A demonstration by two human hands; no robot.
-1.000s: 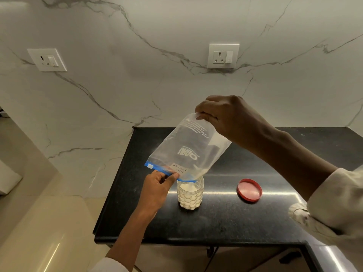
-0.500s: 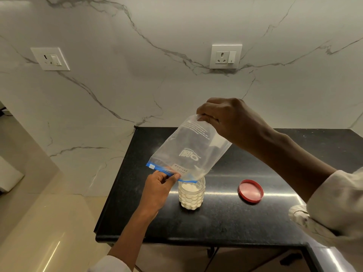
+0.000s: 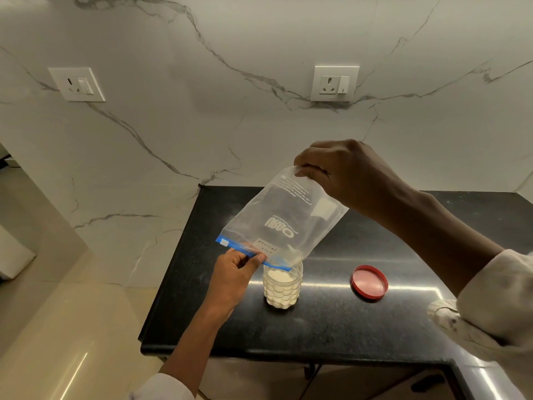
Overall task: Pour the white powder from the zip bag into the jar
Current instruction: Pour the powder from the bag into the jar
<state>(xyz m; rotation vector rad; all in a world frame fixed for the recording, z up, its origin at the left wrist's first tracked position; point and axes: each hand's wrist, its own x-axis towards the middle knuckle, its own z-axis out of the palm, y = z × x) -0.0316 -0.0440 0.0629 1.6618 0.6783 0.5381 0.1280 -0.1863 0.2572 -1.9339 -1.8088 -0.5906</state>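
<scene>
From my head camera, I hold the clear zip bag [image 3: 284, 217] upside down over the open jar [image 3: 283, 285], which stands upright on the black countertop [image 3: 331, 321]. My right hand [image 3: 346, 176] pinches the bag's bottom edge high above the jar and a little to its right, fingers curled round the plastic. My left hand [image 3: 233, 274] pinches the blue zip strip just left of the jar's rim. The bag's long axis slants from upper right down to lower left, its mouth pointing down, with the lower corner of the opening right over the jar's mouth. White powder [image 3: 279, 276] fills the jar nearly to the top. The red lid [image 3: 369, 282] lies flat on the countertop, apart from the jar on its right.
</scene>
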